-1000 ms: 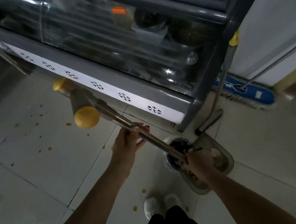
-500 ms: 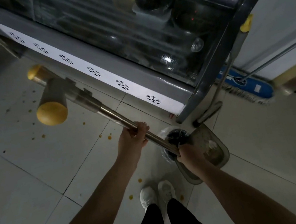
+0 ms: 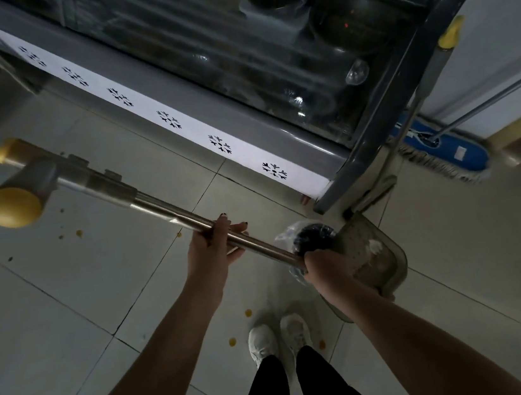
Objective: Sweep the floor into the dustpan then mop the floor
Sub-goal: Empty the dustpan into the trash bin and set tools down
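Observation:
A steel pole [image 3: 168, 211] runs level across the head view; a grey cross-piece with yellow end caps [image 3: 12, 207] sits at its left end, above the tiled floor [image 3: 54, 324]. My left hand [image 3: 215, 251] grips the pole near its middle. My right hand [image 3: 324, 266] grips its right end, just over a small bin lined with a black bag [image 3: 313, 233]. A grey dustpan [image 3: 377, 250] holding some debris stands on the floor beside that bin. Its long handle with a yellow tip [image 3: 449, 36] leans on the display fridge.
A glass-fronted display fridge [image 3: 235, 68] fills the top of the view. A blue flat mop [image 3: 445, 148] lies on the floor by the right wall. Orange crumbs [image 3: 248, 312] dot the tiles near my white shoes [image 3: 279, 337], and several more crumbs [image 3: 79, 233] lie to the left.
The yellow-capped end of the pole has swung further left. Both hands keep their grip on the pole, which has moved with them above the bin.

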Demonstrator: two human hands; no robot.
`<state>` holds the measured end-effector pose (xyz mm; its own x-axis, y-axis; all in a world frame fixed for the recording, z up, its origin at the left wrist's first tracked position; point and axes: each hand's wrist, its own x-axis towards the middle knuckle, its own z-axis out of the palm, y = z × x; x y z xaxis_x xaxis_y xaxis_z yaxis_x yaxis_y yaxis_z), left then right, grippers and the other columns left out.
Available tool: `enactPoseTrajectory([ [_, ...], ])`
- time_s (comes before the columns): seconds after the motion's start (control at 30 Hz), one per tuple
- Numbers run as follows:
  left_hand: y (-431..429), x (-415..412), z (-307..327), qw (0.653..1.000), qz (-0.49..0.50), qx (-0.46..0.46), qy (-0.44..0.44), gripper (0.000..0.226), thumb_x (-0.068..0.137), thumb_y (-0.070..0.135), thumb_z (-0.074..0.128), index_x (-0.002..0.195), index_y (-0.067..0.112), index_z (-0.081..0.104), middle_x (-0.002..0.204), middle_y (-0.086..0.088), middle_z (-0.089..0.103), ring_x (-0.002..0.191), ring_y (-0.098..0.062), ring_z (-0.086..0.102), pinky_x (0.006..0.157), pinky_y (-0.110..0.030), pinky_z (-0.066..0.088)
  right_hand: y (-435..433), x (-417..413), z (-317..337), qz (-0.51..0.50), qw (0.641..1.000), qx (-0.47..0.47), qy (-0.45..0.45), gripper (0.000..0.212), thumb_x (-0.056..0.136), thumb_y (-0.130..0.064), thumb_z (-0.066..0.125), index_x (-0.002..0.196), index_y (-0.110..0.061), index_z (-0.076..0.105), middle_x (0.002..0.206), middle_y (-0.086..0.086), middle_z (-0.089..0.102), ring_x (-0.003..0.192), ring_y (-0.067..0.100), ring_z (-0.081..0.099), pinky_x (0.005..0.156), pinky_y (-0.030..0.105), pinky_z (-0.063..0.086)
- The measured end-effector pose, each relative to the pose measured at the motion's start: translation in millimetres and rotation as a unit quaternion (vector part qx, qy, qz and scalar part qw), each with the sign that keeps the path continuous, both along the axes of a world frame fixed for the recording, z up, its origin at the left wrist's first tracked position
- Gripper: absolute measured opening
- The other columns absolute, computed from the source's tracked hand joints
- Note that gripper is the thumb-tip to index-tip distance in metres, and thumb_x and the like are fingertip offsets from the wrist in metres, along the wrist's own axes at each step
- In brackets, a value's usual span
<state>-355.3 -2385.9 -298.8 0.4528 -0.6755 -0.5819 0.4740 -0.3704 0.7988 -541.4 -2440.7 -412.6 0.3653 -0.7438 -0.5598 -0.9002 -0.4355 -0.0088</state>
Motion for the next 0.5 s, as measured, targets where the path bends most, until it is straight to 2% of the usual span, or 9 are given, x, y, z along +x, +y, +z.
enactPoseTrajectory([
  [0.27,8,13,-18,0.999,0.041,0.016,0.017,0.018,0.097,0.025,0.046,0.101,0.009,0.052,0.092,-0.008,0.071,0.099,-0.027,0.066,0.073,-0.029,0.057,10,13,-12,0.030,0.999,-0.035,-0.006,0.017,0.094,-0.017,0.049,0.105,-0.012,0.061,0.103,0.005,0.067,0.099,0.024,0.063,0.074,0.033,0.051],
  [0.37,8,14,-21,0.998,0.050,0.014,0.030,0.020,0.097,0.026,0.046,0.102,0.006,0.050,0.091,-0.009,0.070,0.099,-0.027,0.065,0.077,-0.032,0.055,10,13,-15,0.031,0.999,-0.041,-0.009,0.018,0.096,-0.017,0.046,0.106,-0.011,0.060,0.105,0.005,0.067,0.101,0.024,0.062,0.074,0.033,0.051],
  [0.5,9,17,-21,0.997,0.060,0.007,0.039,0.017,0.097,0.026,0.046,0.092,0.010,0.049,0.090,-0.011,0.069,0.098,-0.028,0.065,0.082,-0.037,0.054,14,13,-14,0.024,0.998,-0.061,-0.023,0.019,0.097,-0.020,0.044,0.107,-0.013,0.058,0.105,0.005,0.065,0.101,0.023,0.060,0.073,0.033,0.051],
])
